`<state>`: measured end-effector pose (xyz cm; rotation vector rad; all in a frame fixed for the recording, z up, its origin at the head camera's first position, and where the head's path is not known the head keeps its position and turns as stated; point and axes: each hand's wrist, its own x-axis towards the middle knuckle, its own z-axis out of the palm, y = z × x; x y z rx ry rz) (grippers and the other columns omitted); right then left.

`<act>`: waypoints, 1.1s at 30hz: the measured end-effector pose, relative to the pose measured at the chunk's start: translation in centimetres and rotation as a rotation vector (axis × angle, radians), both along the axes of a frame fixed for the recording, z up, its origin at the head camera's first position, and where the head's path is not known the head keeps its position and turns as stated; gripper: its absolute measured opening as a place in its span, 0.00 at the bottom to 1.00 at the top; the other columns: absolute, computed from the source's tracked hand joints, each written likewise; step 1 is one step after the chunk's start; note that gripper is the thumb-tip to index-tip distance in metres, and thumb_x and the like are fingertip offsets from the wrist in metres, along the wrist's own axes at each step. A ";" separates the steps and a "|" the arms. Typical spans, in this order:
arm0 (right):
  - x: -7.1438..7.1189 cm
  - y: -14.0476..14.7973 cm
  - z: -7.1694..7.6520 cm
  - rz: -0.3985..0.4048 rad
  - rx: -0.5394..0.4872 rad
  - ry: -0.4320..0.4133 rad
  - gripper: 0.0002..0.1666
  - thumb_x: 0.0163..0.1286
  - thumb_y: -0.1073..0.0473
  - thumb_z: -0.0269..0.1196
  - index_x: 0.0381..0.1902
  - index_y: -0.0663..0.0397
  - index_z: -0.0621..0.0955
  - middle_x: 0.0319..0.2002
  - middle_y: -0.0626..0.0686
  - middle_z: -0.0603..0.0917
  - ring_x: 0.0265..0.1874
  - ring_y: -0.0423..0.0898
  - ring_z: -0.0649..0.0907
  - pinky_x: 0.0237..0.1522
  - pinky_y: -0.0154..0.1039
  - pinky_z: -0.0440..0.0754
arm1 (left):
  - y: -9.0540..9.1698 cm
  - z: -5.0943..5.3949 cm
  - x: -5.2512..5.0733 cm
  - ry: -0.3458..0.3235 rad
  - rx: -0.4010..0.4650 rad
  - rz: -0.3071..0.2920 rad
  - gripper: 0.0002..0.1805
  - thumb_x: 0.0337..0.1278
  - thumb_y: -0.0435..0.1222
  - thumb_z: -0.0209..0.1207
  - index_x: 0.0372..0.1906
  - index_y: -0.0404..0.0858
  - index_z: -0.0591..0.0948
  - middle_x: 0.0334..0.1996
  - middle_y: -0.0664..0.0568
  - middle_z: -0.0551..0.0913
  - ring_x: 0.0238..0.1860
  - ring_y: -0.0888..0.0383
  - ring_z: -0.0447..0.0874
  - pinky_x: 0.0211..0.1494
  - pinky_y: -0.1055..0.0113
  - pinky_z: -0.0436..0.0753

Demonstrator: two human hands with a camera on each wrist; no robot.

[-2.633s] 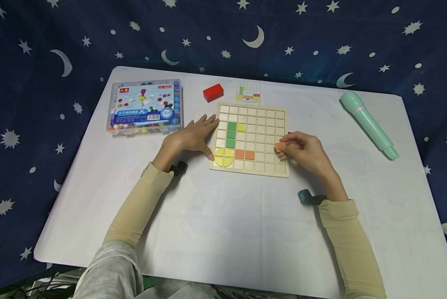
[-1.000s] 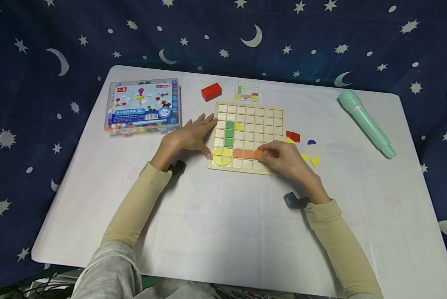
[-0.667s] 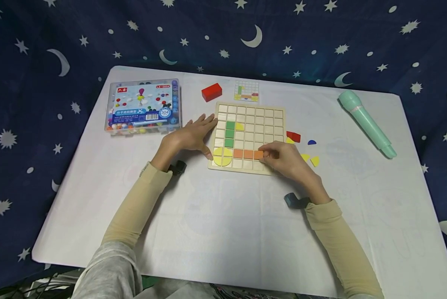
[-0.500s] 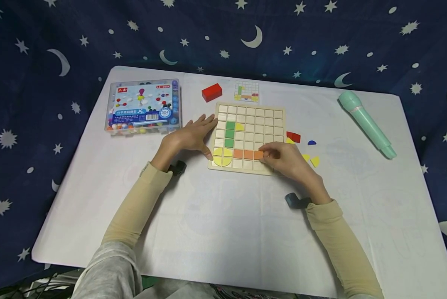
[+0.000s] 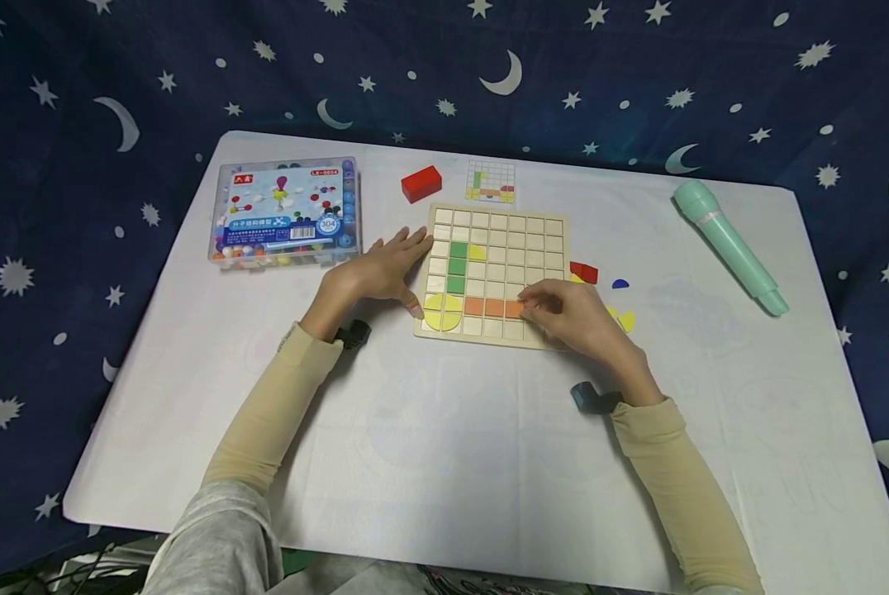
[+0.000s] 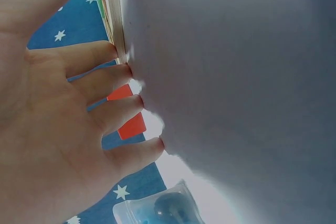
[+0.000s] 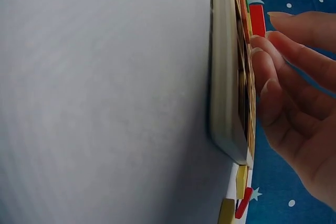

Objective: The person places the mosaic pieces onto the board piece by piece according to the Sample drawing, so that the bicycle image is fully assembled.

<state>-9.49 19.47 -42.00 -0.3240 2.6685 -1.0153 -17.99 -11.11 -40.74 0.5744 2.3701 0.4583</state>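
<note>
A wooden grid board [image 5: 500,273] lies mid-table. Three orange tiles [image 5: 493,307] sit side by side in one row of its cells. Green tiles [image 5: 456,267] form a short column, with a yellow tile [image 5: 477,252] beside it and a yellow circle of quarter pieces [image 5: 442,311] at the near left corner. My left hand [image 5: 377,271] rests with spread fingers along the board's left edge. At the right end of the orange row hovers my right hand [image 5: 578,318]. In the right wrist view its thumb and forefinger stand apart, with no tile seen between them.
Loose red pieces [image 5: 584,272], a blue half-disc [image 5: 620,283] and yellow pieces [image 5: 626,321] lie right of the board. Behind it are a patterned grid card [image 5: 491,182] and a red block [image 5: 421,184]. A plastic bead case [image 5: 287,213] is left, a green microphone [image 5: 730,248] right.
My right hand has carried an orange tile from the board's right edge leftward to the end of the orange row and let go, then drawn slightly right. My left hand stays put.
</note>
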 end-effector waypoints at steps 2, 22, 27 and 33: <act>-0.1 0.1 0.0 0.001 0.001 -0.002 0.13 0.71 0.61 0.67 0.52 0.56 0.87 0.41 0.53 0.88 0.39 0.49 0.82 0.45 0.43 0.81 | 0.0 0.0 0.0 0.002 -0.002 0.000 0.69 0.44 0.46 0.80 0.84 0.42 0.45 0.85 0.50 0.36 0.85 0.47 0.27 0.85 0.44 0.35; -2.1 5.0 1.6 -0.166 0.077 0.021 0.14 0.73 0.59 0.66 0.53 0.56 0.87 0.47 0.60 0.87 0.40 0.52 0.81 0.30 0.33 0.75 | 0.2 0.0 -0.2 0.006 -0.001 -0.005 0.70 0.43 0.48 0.80 0.84 0.43 0.45 0.85 0.51 0.36 0.85 0.49 0.26 0.85 0.46 0.35; -3.1 6.1 1.6 -0.188 0.096 -0.013 0.14 0.74 0.59 0.65 0.54 0.56 0.86 0.53 0.61 0.87 0.45 0.55 0.82 0.39 0.37 0.78 | 0.1 0.0 -0.1 0.008 -0.001 0.000 0.70 0.43 0.48 0.80 0.84 0.43 0.45 0.85 0.51 0.36 0.85 0.49 0.26 0.85 0.46 0.35; -4.4 6.7 1.2 -0.215 0.102 -0.043 0.16 0.74 0.59 0.65 0.57 0.58 0.84 0.54 0.63 0.85 0.46 0.56 0.80 0.43 0.41 0.75 | -0.1 0.1 0.1 0.001 -0.003 0.010 0.70 0.43 0.48 0.80 0.84 0.43 0.45 0.85 0.51 0.36 0.85 0.49 0.26 0.85 0.46 0.35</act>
